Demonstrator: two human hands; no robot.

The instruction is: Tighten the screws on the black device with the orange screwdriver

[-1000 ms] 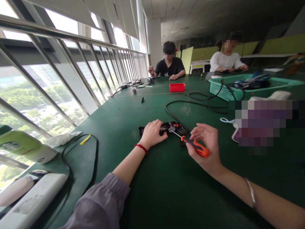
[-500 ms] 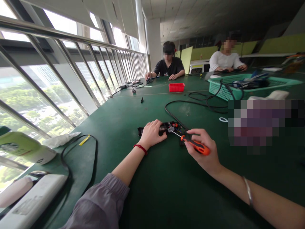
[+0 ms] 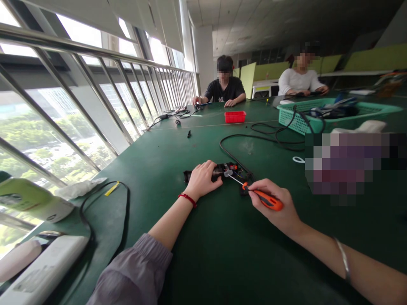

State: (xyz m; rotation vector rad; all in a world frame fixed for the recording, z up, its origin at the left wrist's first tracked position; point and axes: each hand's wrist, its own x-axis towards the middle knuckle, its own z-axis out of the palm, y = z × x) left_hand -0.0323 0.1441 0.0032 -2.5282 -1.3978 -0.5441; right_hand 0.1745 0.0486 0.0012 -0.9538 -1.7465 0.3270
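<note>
A black corded device (image 3: pixel 219 170), its right end opened to show wires and small orange parts, lies on the green table. My left hand (image 3: pixel 203 178) is closed over its middle and presses it down. In my right hand (image 3: pixel 276 204) is an orange and black screwdriver (image 3: pixel 269 201), gripped by the handle. Its thin shaft points left, and the tip is at a grey part in the opened end. Whether the tip sits in a screw is too small to tell. A black cable (image 3: pixel 227 144) runs from the device toward the back right.
A red tray (image 3: pixel 235 117) and a green basket (image 3: pixel 297 118) holding tools stand farther back. A small black piece (image 3: pixel 189 134) lies beyond the device. At left are a bottle (image 3: pixel 34 199), a white power strip (image 3: pixel 47 267) and a looped cable (image 3: pixel 128 203). Two people sit across the table.
My right hand has shifted slightly right and down along the screwdriver, its fingers now closer round the handle. The left hand and the device stay in place.
</note>
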